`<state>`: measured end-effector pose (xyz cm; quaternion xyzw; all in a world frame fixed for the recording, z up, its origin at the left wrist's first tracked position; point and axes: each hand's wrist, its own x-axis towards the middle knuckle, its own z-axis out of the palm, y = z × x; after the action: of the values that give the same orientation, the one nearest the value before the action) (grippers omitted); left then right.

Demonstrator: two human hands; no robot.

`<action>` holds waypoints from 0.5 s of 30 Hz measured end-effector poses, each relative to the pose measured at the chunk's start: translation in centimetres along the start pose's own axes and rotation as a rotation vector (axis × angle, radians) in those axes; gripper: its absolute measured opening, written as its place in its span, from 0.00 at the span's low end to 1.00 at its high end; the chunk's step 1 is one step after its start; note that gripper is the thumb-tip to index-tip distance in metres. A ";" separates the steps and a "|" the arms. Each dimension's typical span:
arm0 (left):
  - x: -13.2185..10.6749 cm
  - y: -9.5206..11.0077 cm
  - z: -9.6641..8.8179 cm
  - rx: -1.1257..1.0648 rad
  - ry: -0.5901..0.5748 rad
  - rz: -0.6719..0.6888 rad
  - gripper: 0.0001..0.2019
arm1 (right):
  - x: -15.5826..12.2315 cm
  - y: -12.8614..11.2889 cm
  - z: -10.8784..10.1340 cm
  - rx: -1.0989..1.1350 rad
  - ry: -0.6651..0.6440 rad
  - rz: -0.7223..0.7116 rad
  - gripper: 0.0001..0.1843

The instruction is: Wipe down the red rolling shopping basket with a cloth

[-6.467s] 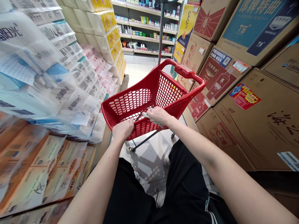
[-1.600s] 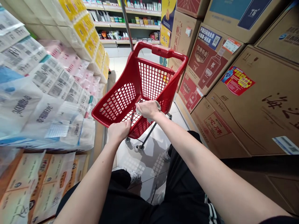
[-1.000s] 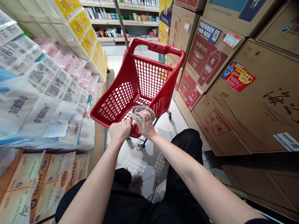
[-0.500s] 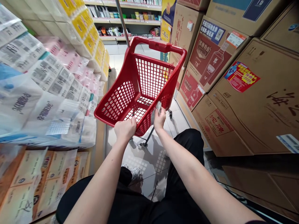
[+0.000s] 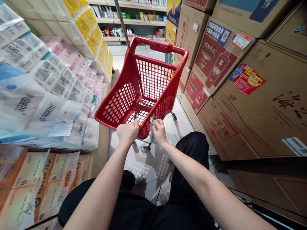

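Note:
A red plastic shopping cart [image 5: 124,95] with mesh walls stands in the aisle in front of me, its handle on the far side. My left hand [image 5: 128,131] is closed over the near rim of the basket. My right hand [image 5: 158,131] pinches a small grey cloth [image 5: 152,129] and presses it against the outside of the basket's near right corner, below the rim. Nothing lies inside the basket.
Wrapped tissue packs [image 5: 43,83] are stacked high on my left. Large cardboard boxes [image 5: 240,95] are piled on my right. Store shelves [image 5: 134,22] with small goods stand at the far end. The tiled floor [image 5: 153,159] runs between them.
My right hand with the cloth has moved from the top of the near rim down onto the outer right corner of the basket. My left hand has kept its grip on the rim.

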<state>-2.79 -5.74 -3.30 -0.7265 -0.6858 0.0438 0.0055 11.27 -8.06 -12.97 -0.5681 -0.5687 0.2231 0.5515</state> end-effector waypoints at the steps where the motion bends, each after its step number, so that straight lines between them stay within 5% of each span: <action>1: -0.1 -0.1 -0.1 0.006 -0.004 0.010 0.34 | 0.1 -0.2 0.0 -0.036 -0.017 -0.023 0.18; 9: 0.0 -1.5 -0.1 0.029 -0.040 -0.002 0.33 | 2.2 -0.5 -1.8 -0.116 -0.251 -0.098 0.12; 15: -0.2 -2.0 -0.1 0.023 -0.057 -0.018 0.33 | 2.2 -0.2 -1.8 -0.077 -0.097 -0.013 0.15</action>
<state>-4.75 -5.80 -3.09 -0.7185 -0.6918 0.0724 -0.0052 13.35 -6.84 -11.39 -0.5738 -0.6065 0.2248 0.5023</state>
